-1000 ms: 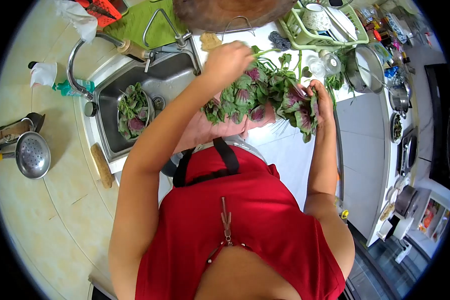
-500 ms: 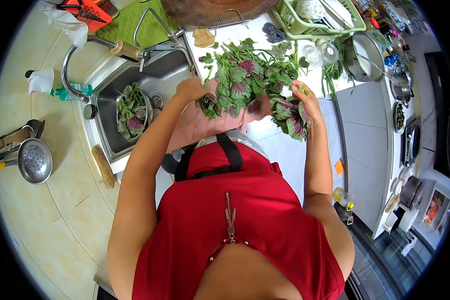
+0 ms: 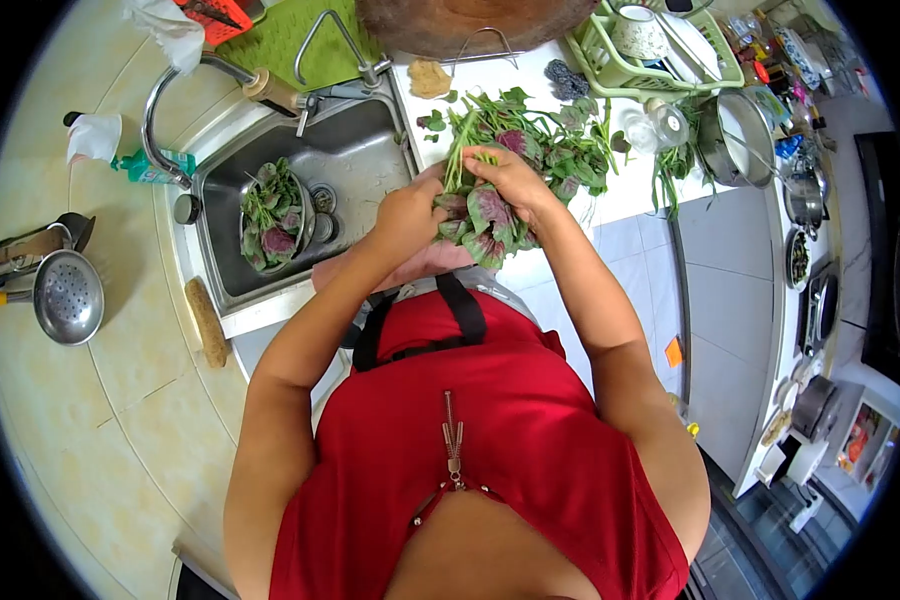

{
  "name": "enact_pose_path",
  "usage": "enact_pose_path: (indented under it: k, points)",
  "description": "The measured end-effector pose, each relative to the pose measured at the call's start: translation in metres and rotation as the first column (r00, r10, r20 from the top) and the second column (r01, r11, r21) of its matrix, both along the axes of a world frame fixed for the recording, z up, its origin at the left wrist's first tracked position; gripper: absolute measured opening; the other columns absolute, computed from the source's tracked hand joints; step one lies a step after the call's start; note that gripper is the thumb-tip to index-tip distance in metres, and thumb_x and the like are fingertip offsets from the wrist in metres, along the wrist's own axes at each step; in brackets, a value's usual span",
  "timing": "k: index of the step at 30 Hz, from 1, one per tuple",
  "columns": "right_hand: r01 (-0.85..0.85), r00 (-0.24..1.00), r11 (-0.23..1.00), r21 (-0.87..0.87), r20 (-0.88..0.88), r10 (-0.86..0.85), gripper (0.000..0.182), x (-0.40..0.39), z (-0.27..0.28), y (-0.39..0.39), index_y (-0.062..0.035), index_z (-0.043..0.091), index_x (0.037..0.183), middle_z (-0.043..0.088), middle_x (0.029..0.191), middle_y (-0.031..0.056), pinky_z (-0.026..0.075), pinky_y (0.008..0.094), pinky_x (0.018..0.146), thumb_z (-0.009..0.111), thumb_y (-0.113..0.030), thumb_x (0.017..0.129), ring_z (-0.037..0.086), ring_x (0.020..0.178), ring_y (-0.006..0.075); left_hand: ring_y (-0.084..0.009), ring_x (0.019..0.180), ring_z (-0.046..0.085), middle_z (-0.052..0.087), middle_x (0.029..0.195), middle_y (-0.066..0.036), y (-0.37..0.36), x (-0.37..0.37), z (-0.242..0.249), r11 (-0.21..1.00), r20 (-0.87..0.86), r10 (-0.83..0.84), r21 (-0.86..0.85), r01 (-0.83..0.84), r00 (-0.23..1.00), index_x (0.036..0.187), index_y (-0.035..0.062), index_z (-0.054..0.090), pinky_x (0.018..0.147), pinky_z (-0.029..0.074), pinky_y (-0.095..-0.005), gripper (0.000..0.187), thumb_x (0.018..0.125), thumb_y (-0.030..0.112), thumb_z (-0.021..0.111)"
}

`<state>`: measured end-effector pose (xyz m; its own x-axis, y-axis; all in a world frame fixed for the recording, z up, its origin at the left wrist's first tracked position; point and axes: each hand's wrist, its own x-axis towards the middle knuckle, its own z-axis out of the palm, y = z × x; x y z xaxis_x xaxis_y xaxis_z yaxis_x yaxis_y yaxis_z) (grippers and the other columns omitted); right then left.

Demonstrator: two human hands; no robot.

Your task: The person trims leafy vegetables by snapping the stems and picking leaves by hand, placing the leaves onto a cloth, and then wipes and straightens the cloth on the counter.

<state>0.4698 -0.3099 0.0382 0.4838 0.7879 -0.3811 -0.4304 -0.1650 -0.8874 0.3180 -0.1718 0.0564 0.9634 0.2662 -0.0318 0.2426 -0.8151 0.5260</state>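
Note:
My right hand [image 3: 518,188] is closed around a bunch of red amaranth [image 3: 485,222], its purple-and-green leaves pointing down toward me and its stems upward. Against the left side of this bunch, my left hand [image 3: 408,215] has its fingers curled onto the amaranth; what lies under the fingertips is partly hidden. Behind both hands a heap of loose amaranth [image 3: 575,150] covers part of the white counter [image 3: 635,195]. More amaranth [image 3: 270,215] fills a round bowl in the steel sink [image 3: 365,170] at the left.
A faucet [image 3: 155,130] arches over the sink's left side. Behind the heap stand a green dish rack [image 3: 660,85], a glass jar [image 3: 660,125] and a metal pot [image 3: 740,140]. A pink cloth [image 3: 410,268] hangs at the counter's front edge.
My right hand has carried its amaranth bunch leftward, in front of my body. My left hand has moved right and slightly nearer to me, meeting the bunch. The view has shifted slightly.

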Motion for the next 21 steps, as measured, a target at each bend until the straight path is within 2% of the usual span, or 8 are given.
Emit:
enact_pose_path:
  k: [4, 5, 7, 10, 11, 15, 18, 21]
  points:
    - [-0.033, 0.998, 0.999, 0.043, 0.051, 0.031, 0.026, -0.002, 0.014, 0.014, 0.0013, 0.063, 0.116, 0.068, 0.107, 0.0088, 0.046, 0.0252, 0.085, 0.061, -0.011, 0.093, 0.062, 0.090, 0.0130, -0.0333, 0.071, 0.065, 0.065, 0.076, -0.016, -0.002, 0.001, 0.013, 0.997, 0.168, -0.058, -0.040, 0.066, 0.984, 0.100, 0.0092, 0.064, 0.064, 0.049, -0.0439, 0.033, 0.068, 0.013, 0.074]
    - [0.027, 0.999, 0.997, 0.069, -0.019, -0.026, 0.022, -0.004, 0.021, 0.014, 0.0018, 0.065, 0.110, 0.070, 0.102, 0.0081, 0.047, 0.0266, 0.083, 0.060, -0.011, 0.094, 0.062, 0.085, 0.0123, -0.0286, 0.070, 0.064, 0.064, 0.076, -0.013, 0.002, 0.001, 0.017, 0.987, 0.098, -0.056, -0.144, 0.070, 0.994, 0.101, 0.0088, 0.064, 0.064, 0.049, -0.0403, 0.033, 0.071, 0.014, 0.074]
    - [-0.033, 0.999, 0.999, 0.043, 0.024, 0.032, 0.025, 0.001, 0.028, 0.011, -0.0008, 0.064, 0.113, 0.071, 0.099, 0.0049, 0.044, 0.0238, 0.078, 0.058, -0.017, 0.095, 0.060, 0.085, 0.0092, -0.0193, 0.068, 0.062, 0.064, 0.076, -0.008, 0.012, 0.004, 0.043, 0.937, -0.042, -0.073, -0.344, 0.054, 0.996, 0.105, 0.0080, 0.065, 0.063, 0.048, -0.0332, 0.031, 0.076, 0.016, 0.074]
    - [-0.111, 0.985, 0.994, 0.023, 0.135, 0.106, 0.027, 0.006, 0.024, 0.009, -0.0036, 0.064, 0.116, 0.072, 0.094, 0.0028, 0.041, 0.0215, 0.074, 0.054, -0.021, 0.097, 0.058, 0.083, 0.0063, -0.0089, 0.074, 0.055, 0.061, 0.081, -0.001, 0.035, 0.012, 0.025, 0.777, 0.058, 0.164, -0.622, -0.093, 0.985, 0.109, 0.0045, 0.064, 0.067, 0.045, -0.0241, 0.029, 0.085, 0.021, 0.071]
    - [-0.142, 0.976, 0.990, 0.015, 0.166, 0.138, 0.028, 0.006, 0.026, 0.008, -0.0039, 0.063, 0.117, 0.072, 0.094, 0.0032, 0.041, 0.0216, 0.074, 0.054, -0.021, 0.097, 0.058, 0.082, 0.0062, -0.0075, 0.081, 0.054, 0.062, 0.090, 0.001, 0.042, 0.016, 0.026, 0.757, 0.138, 0.200, -0.650, -0.063, 0.970, 0.111, 0.0026, 0.063, 0.073, 0.045, -0.0227, 0.028, 0.092, 0.023, 0.066]
    - [-0.174, 0.965, 0.985, 0.016, 0.202, 0.168, 0.031, -0.005, 0.044, 0.011, -0.0025, 0.057, 0.124, 0.071, 0.088, 0.0049, 0.044, 0.0233, 0.071, 0.053, -0.017, 0.098, 0.061, 0.078, 0.0075, -0.0082, 0.081, 0.055, 0.063, 0.091, 0.001, 0.055, 0.042, 0.030, 0.873, 0.246, 0.195, -0.484, -0.053, 0.950, 0.116, 0.0015, 0.062, 0.078, 0.046, -0.0241, 0.035, 0.090, 0.023, 0.068]
    - [-0.151, 0.971, 0.987, 0.057, 0.197, 0.137, 0.032, -0.009, 0.045, 0.015, -0.0019, 0.055, 0.127, 0.067, 0.087, 0.0037, 0.046, 0.0245, 0.067, 0.052, -0.014, 0.098, 0.063, 0.073, 0.0093, -0.0083, 0.079, 0.055, 0.063, 0.087, 0.001, 0.058, 0.056, 0.035, 0.602, 0.090, 0.064, -0.798, 0.034, 0.994, 0.111, -0.0005, 0.064, 0.077, 0.046, -0.0244, 0.031, 0.090, 0.022, 0.067]
    - [-0.096, 0.980, 0.992, 0.082, 0.183, 0.080, 0.027, -0.010, 0.045, 0.016, -0.0026, 0.059, 0.121, 0.065, 0.085, 0.0024, 0.047, 0.0248, 0.065, 0.051, -0.011, 0.097, 0.062, 0.071, 0.0098, -0.0076, 0.077, 0.055, 0.064, 0.085, 0.000, 0.054, 0.060, 0.046, 0.580, -0.006, 0.044, -0.814, -0.030, 0.999, 0.101, 0.0003, 0.065, 0.074, 0.044, -0.0231, 0.022, 0.091, 0.020, 0.065]
